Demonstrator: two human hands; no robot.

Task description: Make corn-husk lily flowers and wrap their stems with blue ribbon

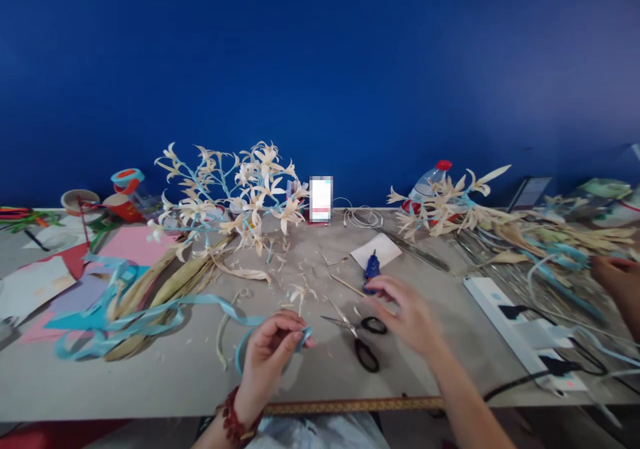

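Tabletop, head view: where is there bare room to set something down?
Largest patch: the near-left table, between the blue ribbon, the left hand and the front edge. Smaller: between the right hand and power strip. Crowded: middle, with scissors and scraps; back, with flowers.

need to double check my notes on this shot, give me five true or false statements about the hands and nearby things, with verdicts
1. The left hand holds blue ribbon. True.
2. The scissors are in the right hand. False: they lie on the table.
3. A beaded bracelet circles the left wrist. True.
4. The power strip is left of the scissors. False: it is to their right.
5. The bottle cap is blue. False: it is red.
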